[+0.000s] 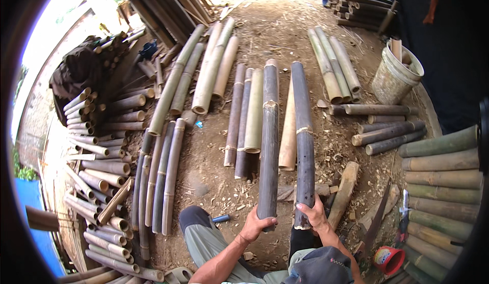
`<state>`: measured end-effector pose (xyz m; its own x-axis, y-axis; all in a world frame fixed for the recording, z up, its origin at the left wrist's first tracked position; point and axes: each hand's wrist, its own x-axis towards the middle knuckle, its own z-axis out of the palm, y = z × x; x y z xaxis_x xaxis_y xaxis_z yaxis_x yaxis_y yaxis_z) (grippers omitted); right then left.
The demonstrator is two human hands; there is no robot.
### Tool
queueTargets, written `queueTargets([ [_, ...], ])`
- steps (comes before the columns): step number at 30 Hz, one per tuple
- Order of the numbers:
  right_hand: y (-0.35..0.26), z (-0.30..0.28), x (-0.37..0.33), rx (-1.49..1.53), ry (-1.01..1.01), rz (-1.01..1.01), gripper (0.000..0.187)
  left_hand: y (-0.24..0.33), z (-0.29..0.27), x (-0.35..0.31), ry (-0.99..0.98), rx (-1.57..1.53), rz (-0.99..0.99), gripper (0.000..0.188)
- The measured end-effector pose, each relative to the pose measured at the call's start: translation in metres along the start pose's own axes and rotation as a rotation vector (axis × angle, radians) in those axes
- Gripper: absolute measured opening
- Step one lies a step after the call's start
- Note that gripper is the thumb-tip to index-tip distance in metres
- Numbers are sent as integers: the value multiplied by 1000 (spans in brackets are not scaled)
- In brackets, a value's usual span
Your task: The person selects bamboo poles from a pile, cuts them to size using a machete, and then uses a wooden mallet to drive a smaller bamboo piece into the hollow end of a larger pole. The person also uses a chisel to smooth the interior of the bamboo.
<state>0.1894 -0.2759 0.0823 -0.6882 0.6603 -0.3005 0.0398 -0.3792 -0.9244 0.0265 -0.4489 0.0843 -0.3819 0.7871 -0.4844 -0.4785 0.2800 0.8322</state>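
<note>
My left hand [256, 224] is closed around the near end of a dark grey bamboo pole [269, 167], which points away from me and has a pale ring at its node. In my right hand [317, 215], shut on its near end, is a second dark bamboo pole [304, 161]. The two poles lie roughly side by side with a gap between them. Beyond and partly behind them, several bamboo lengths rest on the ground, among them a pale green one [253, 116] and a tan one [288, 136]. My fingers' undersides are hidden.
Stacked bamboo [107, 167] fills the left side; more lengths [168, 177] lie nearer. To the right are green poles [443, 192], a dirty white bucket [389, 80], a red container [388, 260] and a long dark blade [378, 212]. A wooden block [343, 195] sits by my right hand. Chips litter the dirt.
</note>
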Motion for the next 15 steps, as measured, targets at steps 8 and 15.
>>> queueTargets([
  [8,14,93,41,-192,-148,-105,61,4,-38,-30,251,-88,126,65],
  [15,53,117,44,-432,-79,-124,67,-27,-47,-12,331,-81,158,72],
])
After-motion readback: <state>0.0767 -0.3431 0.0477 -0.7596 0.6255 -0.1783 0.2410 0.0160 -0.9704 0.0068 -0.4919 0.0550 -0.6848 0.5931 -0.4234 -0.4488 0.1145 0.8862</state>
